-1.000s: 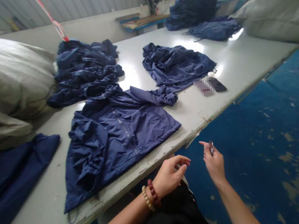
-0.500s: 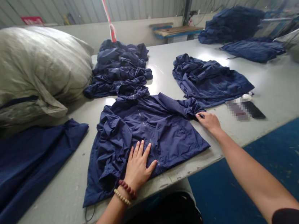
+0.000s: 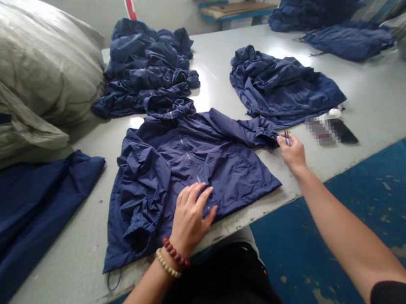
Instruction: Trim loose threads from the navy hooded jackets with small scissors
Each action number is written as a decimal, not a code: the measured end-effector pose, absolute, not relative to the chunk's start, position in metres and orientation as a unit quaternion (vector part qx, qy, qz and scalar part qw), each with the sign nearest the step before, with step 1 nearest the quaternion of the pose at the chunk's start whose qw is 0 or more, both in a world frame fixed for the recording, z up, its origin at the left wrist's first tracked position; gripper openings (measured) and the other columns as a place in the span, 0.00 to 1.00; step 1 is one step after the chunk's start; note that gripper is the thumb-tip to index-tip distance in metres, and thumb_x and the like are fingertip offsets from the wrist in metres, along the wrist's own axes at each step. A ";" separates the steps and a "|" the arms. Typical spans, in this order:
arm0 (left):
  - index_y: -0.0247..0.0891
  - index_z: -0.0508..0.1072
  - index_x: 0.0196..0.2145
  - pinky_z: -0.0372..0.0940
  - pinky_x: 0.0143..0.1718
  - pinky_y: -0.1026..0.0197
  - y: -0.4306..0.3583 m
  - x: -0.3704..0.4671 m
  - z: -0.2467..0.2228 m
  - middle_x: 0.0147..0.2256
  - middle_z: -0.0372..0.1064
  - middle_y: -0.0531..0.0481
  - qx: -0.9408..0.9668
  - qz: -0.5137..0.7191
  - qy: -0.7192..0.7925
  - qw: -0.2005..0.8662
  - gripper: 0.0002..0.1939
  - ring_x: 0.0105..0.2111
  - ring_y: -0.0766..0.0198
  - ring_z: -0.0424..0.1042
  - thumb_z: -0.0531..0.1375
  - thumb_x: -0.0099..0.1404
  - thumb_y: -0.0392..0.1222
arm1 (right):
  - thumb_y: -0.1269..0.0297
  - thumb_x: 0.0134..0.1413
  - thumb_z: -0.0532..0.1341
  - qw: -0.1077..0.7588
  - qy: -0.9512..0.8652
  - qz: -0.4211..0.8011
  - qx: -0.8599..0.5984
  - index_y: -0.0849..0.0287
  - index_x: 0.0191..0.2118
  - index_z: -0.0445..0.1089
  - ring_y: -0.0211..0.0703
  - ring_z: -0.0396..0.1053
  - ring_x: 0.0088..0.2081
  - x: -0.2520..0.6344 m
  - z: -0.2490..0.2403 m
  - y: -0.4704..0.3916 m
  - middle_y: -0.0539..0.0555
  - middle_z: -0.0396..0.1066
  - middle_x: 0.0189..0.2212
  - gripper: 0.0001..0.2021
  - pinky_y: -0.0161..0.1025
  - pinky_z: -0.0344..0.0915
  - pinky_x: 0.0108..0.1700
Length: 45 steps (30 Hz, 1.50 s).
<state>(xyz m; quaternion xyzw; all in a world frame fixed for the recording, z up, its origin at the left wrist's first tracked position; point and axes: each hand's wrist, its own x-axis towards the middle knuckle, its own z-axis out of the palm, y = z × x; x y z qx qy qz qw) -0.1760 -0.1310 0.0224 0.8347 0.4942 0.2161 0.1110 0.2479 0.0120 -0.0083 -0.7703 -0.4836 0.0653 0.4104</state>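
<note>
1. Jacket (image 3: 227,166): lies front up on the table (image 3: 65,277), hem along the front edge, hood toward the far edge. The layout appears to keep the zip (image 3: 190,158) and both sleeves within reach.
2. Left sleeve area: bunched cloth lies over the jacket's side. The opposite sleeve extends outward, placing its cuff (image 3: 271,137) near my right hand (image 3: 292,154), in from the front edge.
3. Left hand (image 3: 190,215): I rest it palm down on the lower front, beside the zip and close to the hem. Fingers are loosely bent, the thumb set apart; the hand is open and grips nothing. Its likely function is to steady the fabric against sliding.
4. Right hand: I close it around a small two-pronged tool (image 3: 287,137), prongs projecting above the fingers. Thumb and fingertips are at the cuff; I cannot tell whether they also pinch cloth. Holding the tool within the hand probably leaves the fingertips usable.
5. Left arm: I angle the forearm inward across the front edge, with two bracelets (image 3: 172,259) at the wrist.
6. Right arm: I reach forward and inward across the front edge, forearm extended, wrist nearly straight, knuckles outward. This pose seems to keep the forearm beside the jacket.
</note>
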 end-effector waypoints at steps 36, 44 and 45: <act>0.44 0.84 0.30 0.63 0.35 0.60 -0.100 -0.064 0.027 0.31 0.78 0.53 0.756 0.186 0.507 0.370 0.08 0.31 0.62 0.73 0.73 0.63 0.49 | 0.46 0.71 0.59 0.364 -0.523 0.309 -0.706 0.54 0.47 0.71 0.45 0.77 0.34 0.175 0.016 -0.205 0.51 0.79 0.35 0.16 0.38 0.65 0.36; 0.39 0.83 0.31 0.57 0.27 0.63 -0.093 -0.071 0.023 0.24 0.72 0.53 0.623 0.257 0.535 0.510 0.18 0.25 0.65 0.65 0.74 0.59 0.57 | 0.47 0.69 0.64 0.350 -0.580 0.246 -0.693 0.52 0.45 0.74 0.43 0.75 0.29 0.169 0.020 -0.204 0.48 0.76 0.29 0.13 0.38 0.65 0.35; 0.38 0.83 0.31 0.57 0.28 0.63 -0.091 -0.070 0.024 0.25 0.73 0.53 0.623 0.262 0.531 0.511 0.18 0.25 0.66 0.65 0.74 0.59 0.57 | 0.48 0.69 0.64 0.352 -0.591 0.223 -0.691 0.52 0.45 0.74 0.43 0.75 0.30 0.167 0.023 -0.203 0.49 0.77 0.30 0.13 0.39 0.66 0.36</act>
